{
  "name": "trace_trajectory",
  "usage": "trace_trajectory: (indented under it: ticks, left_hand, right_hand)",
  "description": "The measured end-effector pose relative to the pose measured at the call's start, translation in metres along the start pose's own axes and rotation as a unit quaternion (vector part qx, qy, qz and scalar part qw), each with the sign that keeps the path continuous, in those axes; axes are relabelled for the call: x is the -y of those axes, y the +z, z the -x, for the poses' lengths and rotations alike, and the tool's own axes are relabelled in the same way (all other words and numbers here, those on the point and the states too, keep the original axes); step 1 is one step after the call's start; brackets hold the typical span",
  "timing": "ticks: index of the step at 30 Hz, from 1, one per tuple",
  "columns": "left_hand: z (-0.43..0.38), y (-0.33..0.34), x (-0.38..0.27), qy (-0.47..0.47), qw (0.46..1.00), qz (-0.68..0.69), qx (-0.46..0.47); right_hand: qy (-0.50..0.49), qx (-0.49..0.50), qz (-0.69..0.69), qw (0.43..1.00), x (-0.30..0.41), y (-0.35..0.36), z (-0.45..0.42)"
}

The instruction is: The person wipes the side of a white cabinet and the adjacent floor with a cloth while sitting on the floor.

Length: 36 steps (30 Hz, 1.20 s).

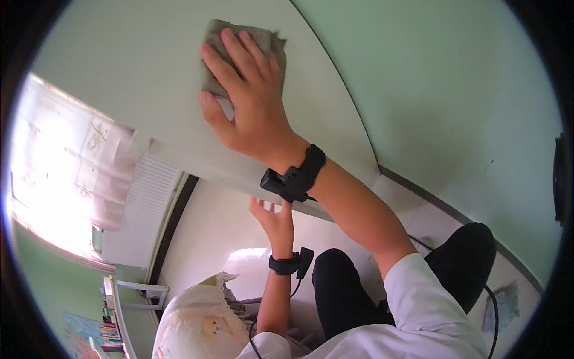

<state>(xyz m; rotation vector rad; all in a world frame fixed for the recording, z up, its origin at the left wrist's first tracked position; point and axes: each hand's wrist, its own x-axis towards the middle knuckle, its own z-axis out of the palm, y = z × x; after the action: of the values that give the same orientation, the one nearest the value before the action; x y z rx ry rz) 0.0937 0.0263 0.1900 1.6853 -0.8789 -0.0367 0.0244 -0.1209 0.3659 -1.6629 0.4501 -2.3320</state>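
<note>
My right hand [255,103] lies flat with its fingers spread on a folded grey-brown cloth [215,29], pressing it against a large smooth white panel [148,89]. Thumb and palm reach past the cloth's lower edge. Further down, my left hand [276,222] is raised to the panel's bottom edge with its fingers apart. Its fingertips meet that edge, and whether they grip it cannot be told. A black strap with a small device [293,175] sits on my right wrist, and a similar one [287,264] on my left.
A pale green wall [439,89] with a dark skirting strip stands to the right. At left are a bright curtained window [58,152] and a white radiator [145,193]. A fabric cover with a bear print [193,323] is beside my left arm. Black cables [494,314] hang near my legs.
</note>
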Motion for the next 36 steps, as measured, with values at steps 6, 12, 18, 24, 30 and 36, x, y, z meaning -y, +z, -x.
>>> trace_trajectory:
  ticks: [6, 12, 18, 24, 30, 36]
  left_hand:
    - [0.001, -0.003, -0.026, 0.038, 0.998, -0.052, -0.017]
    - [0.005, 0.01, -0.025, 0.045, 0.999, -0.017, -0.011]
    - [0.0, 0.007, -0.019, 0.067, 0.996, -0.046, -0.022]
    - [-0.004, 0.0, -0.006, 0.077, 0.997, -0.017, 0.013]
    - [-0.001, -0.006, 0.008, 0.091, 0.993, -0.067, -0.02]
    - [0.003, -0.007, 0.001, 0.107, 0.989, -0.092, -0.054]
  right_hand:
    - [0.156, -0.095, 0.066, 0.981, -0.092, -0.026, 0.1]
    - [0.512, -0.158, 0.153, 0.83, -0.177, -0.11, 0.292]
    - [0.522, -0.181, 0.024, 0.833, -0.133, -0.103, 0.25]
    - [0.147, -0.006, 0.0, 0.989, -0.047, -0.053, 0.139]
    - [0.188, -0.022, 0.042, 0.981, -0.09, -0.077, 0.212]
    - [0.377, -0.108, 0.127, 0.911, -0.17, -0.122, 0.363]
